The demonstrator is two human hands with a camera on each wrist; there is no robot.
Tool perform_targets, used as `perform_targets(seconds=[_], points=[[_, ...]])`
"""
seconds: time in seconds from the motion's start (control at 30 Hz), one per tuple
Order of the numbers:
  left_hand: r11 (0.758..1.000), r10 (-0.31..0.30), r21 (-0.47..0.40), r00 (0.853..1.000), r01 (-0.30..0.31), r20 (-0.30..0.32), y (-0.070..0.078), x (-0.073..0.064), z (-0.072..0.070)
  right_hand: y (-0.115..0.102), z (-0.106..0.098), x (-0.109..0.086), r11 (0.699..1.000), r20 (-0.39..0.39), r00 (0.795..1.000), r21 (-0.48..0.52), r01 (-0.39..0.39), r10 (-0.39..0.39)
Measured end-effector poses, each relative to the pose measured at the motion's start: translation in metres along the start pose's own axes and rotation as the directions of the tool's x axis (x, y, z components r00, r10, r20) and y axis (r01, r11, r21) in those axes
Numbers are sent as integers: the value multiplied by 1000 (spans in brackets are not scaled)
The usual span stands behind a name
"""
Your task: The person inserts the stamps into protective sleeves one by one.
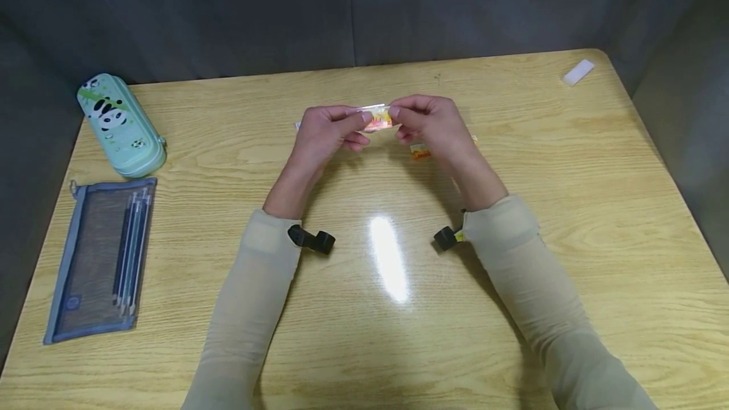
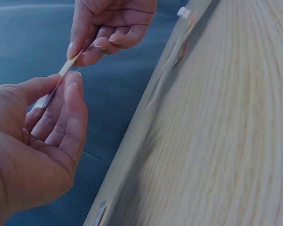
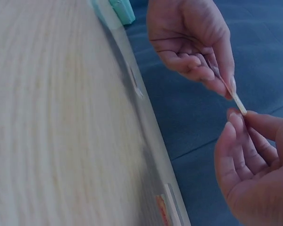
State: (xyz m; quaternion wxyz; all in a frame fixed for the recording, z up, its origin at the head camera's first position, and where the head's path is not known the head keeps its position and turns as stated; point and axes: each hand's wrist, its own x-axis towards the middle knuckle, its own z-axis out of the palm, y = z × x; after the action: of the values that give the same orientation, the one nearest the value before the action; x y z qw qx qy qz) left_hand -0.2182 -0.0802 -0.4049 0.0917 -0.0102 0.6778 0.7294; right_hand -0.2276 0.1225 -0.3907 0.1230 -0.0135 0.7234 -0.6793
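In the head view, a small flat packet (image 1: 380, 120) with shiny yellow, orange and pink print is stretched between both hands over the far part of the table. My left hand (image 1: 326, 136) pinches one end with thumb and fingers. At the other end, my right hand (image 1: 437, 126) pinches it the same way. Both wrist views show the packet (image 2: 65, 68) nearly edge-on, as a thin strip. Under the right hand lies an orange-printed piece (image 1: 420, 152), partly covered by the wrist. A small shiny bit (image 1: 297, 125) peeks out beside the left hand.
A mint pencil case (image 1: 128, 135) with pandas lies at the far left of the wooden table (image 1: 364, 347). Nearer is a blue mesh zip pouch (image 1: 91, 252) holding several pens or pencils (image 1: 134, 245). A small white block (image 1: 578, 72) lies by the far right corner.
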Motion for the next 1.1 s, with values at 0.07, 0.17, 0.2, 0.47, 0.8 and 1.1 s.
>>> perform_targets(seconds=[0.07,0.17,0.2,0.47,0.8,1.1], points=[[1000,-1,-3,1000,1,-3,0,0,0,0,-2,0,1000,18,1000,25,-13,13],[1000,4,-5,1000,-4,4,0,0,-2,-1,-3,0,999,42,999,43,-18,16],[1000,4,-11,1000,-4,7,0,0,-2,-1,-3,-1,999,49,999,40,-18,16],[1000,2,-29,998,0,59,1,1,-2,-1,-2,-2,1000,78,997,0,-16,15],[1000,-18,-5,995,18,102,1,-1,-5,-1,-5,0,996,124,989,-41,-74,78],[995,-68,75,992,60,105,2,-1,-6,-1,-3,-2,994,150,985,-79,-79,90]])
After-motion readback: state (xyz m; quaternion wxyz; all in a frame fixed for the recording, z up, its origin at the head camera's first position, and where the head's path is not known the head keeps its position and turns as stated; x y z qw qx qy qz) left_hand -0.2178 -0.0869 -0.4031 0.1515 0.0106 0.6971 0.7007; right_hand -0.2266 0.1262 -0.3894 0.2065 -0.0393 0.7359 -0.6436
